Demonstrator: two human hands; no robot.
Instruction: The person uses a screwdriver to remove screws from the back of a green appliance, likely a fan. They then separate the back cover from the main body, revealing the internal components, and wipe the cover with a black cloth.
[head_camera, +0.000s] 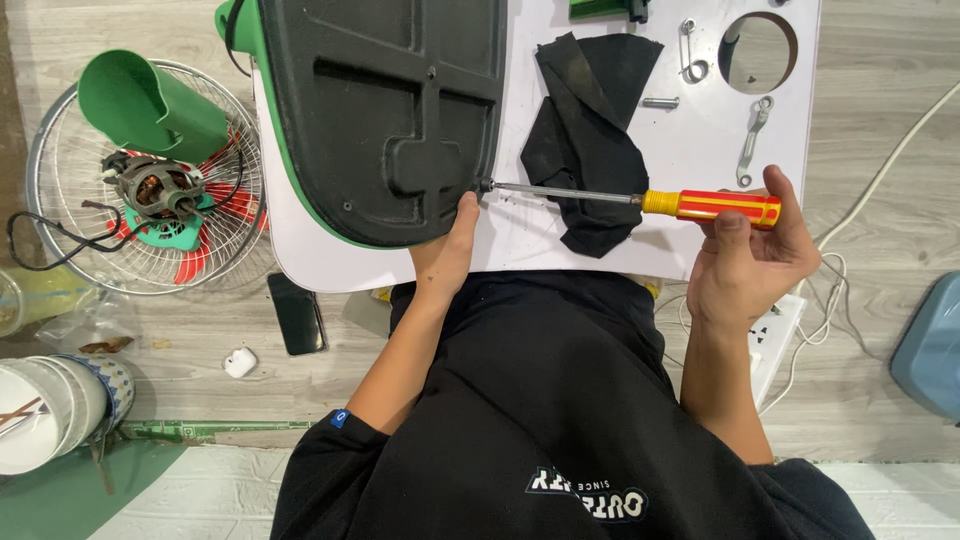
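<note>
Two hands work: right hand (745, 262) grips screwdriver (640, 201); left hand (448, 252) steadies black base (385, 110).

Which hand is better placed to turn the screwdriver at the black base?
Probably the right hand: it grips the screwdriver handle. The left hand only steadies the tip at the black base.

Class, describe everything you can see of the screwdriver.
The screwdriver has a red handle with yellow stripes and a yellow collar, plastic by its look, and a slim grey metal shaft. It lies level above the black cloth. The right hand grips the handle; its tip meets the black base beside the left hand.
</note>
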